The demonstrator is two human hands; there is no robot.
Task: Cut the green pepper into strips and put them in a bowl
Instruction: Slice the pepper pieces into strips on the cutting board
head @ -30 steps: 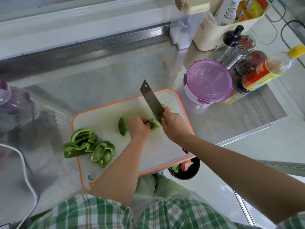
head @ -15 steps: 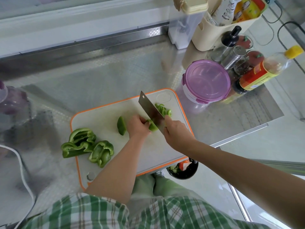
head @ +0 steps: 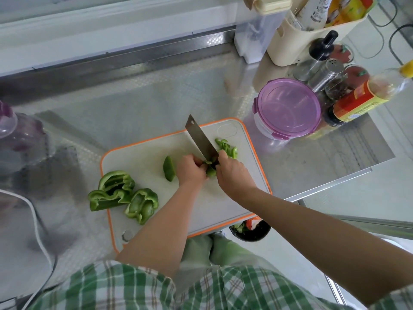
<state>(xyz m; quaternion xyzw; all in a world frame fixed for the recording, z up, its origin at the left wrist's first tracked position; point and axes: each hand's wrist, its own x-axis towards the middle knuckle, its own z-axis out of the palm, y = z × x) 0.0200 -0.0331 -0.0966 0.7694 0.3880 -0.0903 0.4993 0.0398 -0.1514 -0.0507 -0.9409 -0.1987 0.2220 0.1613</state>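
Right hand (head: 234, 173) gripped the cleaver (head: 201, 139); left hand (head: 192, 168) pinched the pepper piece (head: 211, 170), likely light, crisp, slick-skinned, best pinned flat.

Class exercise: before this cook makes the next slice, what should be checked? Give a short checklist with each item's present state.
1. Left hand holds the pepper piece, fingers curled: ok.
2. Right hand grips the knife, blade set on that piece: ok.
3. Cut strips lie beyond the blade, out of its path: ok.
4. Uncut pepper pieces all on the cutting board: not ok, one overhangs its left edge.
5. Bowl ready for strips: cannot tell; the lidded container is shut, and the dark bowl holds scraps.
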